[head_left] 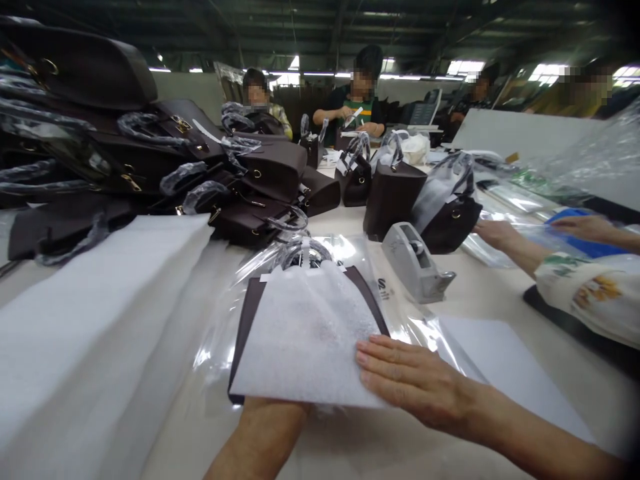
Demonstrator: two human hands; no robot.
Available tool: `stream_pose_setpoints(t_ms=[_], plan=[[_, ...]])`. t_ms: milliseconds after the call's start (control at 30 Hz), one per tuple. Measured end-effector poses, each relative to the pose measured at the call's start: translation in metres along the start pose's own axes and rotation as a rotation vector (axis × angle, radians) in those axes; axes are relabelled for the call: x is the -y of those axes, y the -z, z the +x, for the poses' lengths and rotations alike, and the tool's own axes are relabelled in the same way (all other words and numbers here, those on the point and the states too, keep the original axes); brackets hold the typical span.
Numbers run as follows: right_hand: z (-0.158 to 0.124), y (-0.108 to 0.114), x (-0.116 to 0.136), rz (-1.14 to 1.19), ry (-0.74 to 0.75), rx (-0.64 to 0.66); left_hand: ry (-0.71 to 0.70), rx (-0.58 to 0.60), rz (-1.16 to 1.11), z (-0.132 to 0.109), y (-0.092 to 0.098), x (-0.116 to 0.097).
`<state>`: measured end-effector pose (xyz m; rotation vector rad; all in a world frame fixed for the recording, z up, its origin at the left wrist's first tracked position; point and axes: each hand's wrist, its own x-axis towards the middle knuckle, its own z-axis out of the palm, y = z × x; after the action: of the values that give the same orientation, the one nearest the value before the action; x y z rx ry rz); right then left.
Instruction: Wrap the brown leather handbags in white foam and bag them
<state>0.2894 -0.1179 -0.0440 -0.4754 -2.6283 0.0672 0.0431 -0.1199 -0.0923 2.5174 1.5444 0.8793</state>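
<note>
A dark brown handbag [245,320] lies in front of me on a clear plastic bag [213,347], its handles [305,250] wrapped in plastic. A white tissue-like sheet [305,333] covers most of its front, with small white tabs near the top corners. My right hand [415,377] rests flat on the sheet's lower right side, fingers stretched out. From below, my left hand [275,417] reaches under the lower edge of the sheet; its fingers are hidden, so whether they grip anything cannot be seen.
A grey tape dispenser [413,263] stands behind the handbag to the right. Stacked white sheets [100,320] lie left, below piled brown handbags [185,153]. At right, a co-worker's hands [505,237] are near plastic bags and a blue item [585,230]. Other people work across the table.
</note>
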Motion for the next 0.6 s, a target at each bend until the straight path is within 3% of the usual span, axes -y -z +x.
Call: stream_pose_setpoints(t_ms=[367,500,600], plan=[[-0.015,-0.025,-0.006,-0.055,0.055,-0.016,-0.233,-0.026,0.176,-0.01,0.0,0.011],[-0.015,-0.026,-0.008,-0.061,0.061,-0.019,-0.364,-0.193,0.332,-0.005,0.007,0.012],[-0.016,-0.026,-0.008,-0.07,0.058,-0.05,-0.287,-0.294,0.276,-0.004,0.022,0.021]])
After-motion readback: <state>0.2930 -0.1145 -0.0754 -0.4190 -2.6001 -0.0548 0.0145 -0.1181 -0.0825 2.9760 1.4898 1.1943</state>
